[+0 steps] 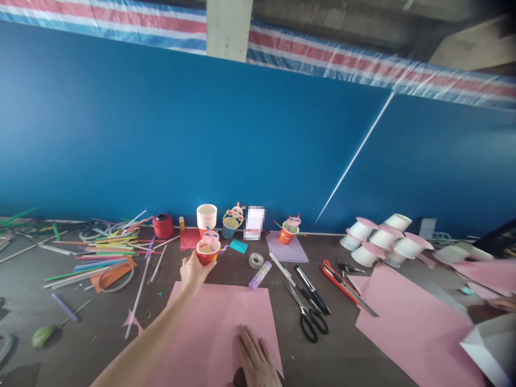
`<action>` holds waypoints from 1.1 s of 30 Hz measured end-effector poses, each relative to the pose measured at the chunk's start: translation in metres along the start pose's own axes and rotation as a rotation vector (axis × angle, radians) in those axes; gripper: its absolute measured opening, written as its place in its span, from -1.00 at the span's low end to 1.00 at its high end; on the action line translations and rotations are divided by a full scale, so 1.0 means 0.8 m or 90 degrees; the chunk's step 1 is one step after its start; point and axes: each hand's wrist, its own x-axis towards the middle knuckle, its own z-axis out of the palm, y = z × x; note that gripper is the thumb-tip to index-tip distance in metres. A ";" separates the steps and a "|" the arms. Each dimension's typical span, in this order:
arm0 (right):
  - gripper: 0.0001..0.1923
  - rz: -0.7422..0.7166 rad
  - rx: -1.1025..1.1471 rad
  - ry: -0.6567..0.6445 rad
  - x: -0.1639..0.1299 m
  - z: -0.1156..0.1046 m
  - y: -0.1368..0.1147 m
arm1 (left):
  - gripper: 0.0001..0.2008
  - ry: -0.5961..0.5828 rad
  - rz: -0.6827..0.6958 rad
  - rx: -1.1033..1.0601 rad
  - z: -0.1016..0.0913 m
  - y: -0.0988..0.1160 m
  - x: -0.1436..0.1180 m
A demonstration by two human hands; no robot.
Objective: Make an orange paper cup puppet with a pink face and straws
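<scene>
Above the pink paper, the outstretched left hand's grip pinches a red cup.

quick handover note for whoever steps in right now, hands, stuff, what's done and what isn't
Left hand: gripping a decorated red paper cup, held just above the dark table.
Right hand: flat on the pink paper sheet, holding nothing.
Nearby: black-handled scissors, purple glue stick, clear tape roll.
Done: two more decorated cups stand at the blue wall.
Left: stack of plain cups undecorated; pink sheet looks uncut.
</scene>
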 end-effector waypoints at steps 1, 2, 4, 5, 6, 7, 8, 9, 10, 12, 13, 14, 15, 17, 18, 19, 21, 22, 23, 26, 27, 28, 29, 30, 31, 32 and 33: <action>-0.30 -0.003 0.003 -0.001 0.000 -0.001 0.000 | -0.55 -0.001 0.006 0.002 0.000 0.000 0.000; -0.30 -0.007 0.004 0.000 0.000 -0.002 -0.001 | -0.53 0.002 0.009 0.002 0.000 0.003 0.000; -0.29 -0.012 0.003 0.011 -0.001 -0.002 -0.002 | -0.49 0.010 0.011 -0.003 0.004 0.011 0.003; -0.28 -0.013 0.001 0.019 -0.002 -0.001 -0.002 | -0.49 0.013 0.015 -0.009 0.006 0.016 0.005; -0.26 -0.015 -0.001 0.029 -0.003 0.000 -0.003 | -0.47 0.017 0.020 -0.016 0.009 0.020 0.008; -0.25 -0.015 -0.003 0.039 -0.004 0.002 -0.003 | -0.46 0.020 0.023 -0.024 0.013 0.025 0.009; -0.22 -0.015 -0.004 0.049 -0.004 0.003 -0.003 | -0.46 0.019 0.025 -0.033 0.016 0.028 0.010; -0.20 -0.016 -0.004 0.057 -0.005 0.005 -0.003 | -0.47 0.017 0.023 -0.040 0.019 0.031 0.011; -0.17 -0.017 -0.004 0.064 -0.005 0.006 -0.002 | -0.47 0.017 0.018 -0.046 0.022 0.032 0.010; -0.13 -0.020 -0.003 0.072 -0.006 0.007 -0.002 | -0.49 0.017 0.012 -0.053 0.026 0.030 0.007; -0.12 -0.023 -0.002 0.074 -0.006 0.006 -0.002 | -0.49 0.018 0.009 -0.054 0.027 0.028 0.005; -0.11 -0.026 0.000 0.077 -0.006 0.006 -0.001 | -0.50 0.018 0.007 -0.053 0.028 0.026 0.003; -0.10 -0.028 0.003 0.078 -0.006 0.005 -0.001 | -0.49 0.018 0.005 -0.050 0.028 0.024 0.002; -0.11 -0.029 0.008 0.079 -0.006 0.004 -0.001 | -0.48 0.016 -0.003 -0.042 0.029 0.021 0.003; -0.12 -0.027 0.010 0.077 -0.006 0.003 -0.001 | -0.47 0.015 -0.007 -0.036 0.030 0.021 0.005; -0.14 -0.026 0.011 0.073 -0.006 0.002 -0.001 | -0.46 0.015 -0.012 -0.031 0.030 0.022 0.007; -0.16 -0.021 0.014 0.061 -0.007 0.000 -0.002 | -0.44 0.016 -0.020 -0.021 0.032 0.024 0.013; -0.17 -0.019 0.015 0.055 -0.007 -0.002 -0.003 | -0.44 0.017 -0.024 -0.018 0.033 0.026 0.016; -0.19 -0.016 0.017 0.049 -0.007 -0.004 -0.004 | -0.45 0.017 -0.026 -0.016 0.034 0.027 0.018; -0.23 -0.004 0.026 0.036 -0.007 -0.010 -0.007 | -0.45 0.014 -0.023 -0.017 0.036 0.029 0.021; -0.25 -0.001 0.030 0.034 -0.007 -0.012 -0.008 | -0.43 0.012 -0.016 -0.019 0.036 0.029 0.021; -0.26 0.001 0.033 0.034 -0.007 -0.013 -0.009 | -0.39 0.010 -0.006 -0.022 0.035 0.029 0.020; -0.26 0.001 0.034 0.035 -0.007 -0.014 -0.010 | -0.34 0.007 0.007 -0.025 0.034 0.028 0.019; -0.27 0.001 0.034 0.038 -0.007 -0.015 -0.011 | -0.28 0.003 0.022 -0.027 0.033 0.027 0.016; -0.28 0.000 0.033 0.041 -0.007 -0.015 -0.011 | -0.23 -0.002 0.037 -0.029 0.031 0.025 0.013; -0.28 -0.001 0.032 0.043 -0.007 -0.014 -0.012 | -0.19 -0.010 0.052 -0.030 0.029 0.023 0.007; -0.28 -0.001 0.030 0.044 -0.007 -0.014 -0.013 | -0.17 -0.020 0.067 -0.030 0.027 0.021 -0.001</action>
